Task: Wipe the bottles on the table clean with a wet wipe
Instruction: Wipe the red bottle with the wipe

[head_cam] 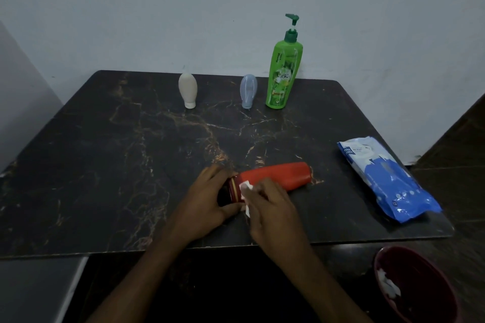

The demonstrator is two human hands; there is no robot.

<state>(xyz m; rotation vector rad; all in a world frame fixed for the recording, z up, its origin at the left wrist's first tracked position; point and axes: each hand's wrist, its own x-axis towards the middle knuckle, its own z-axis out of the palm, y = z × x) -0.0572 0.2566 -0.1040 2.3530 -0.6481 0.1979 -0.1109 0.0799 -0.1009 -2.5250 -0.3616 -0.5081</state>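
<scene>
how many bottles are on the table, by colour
red bottle: 1
green pump bottle: 1
cream bottle: 1
pale blue bottle: 1
total: 4

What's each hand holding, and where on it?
The left hand grips the lying red plastic bottle at its cap end; right hand pinches a white wet wipe against its shoulder.

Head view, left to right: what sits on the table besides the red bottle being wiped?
Beige squeeze bottle → pale blue squeeze bottle → green pump bottle → blue wet wipe pack.
</scene>
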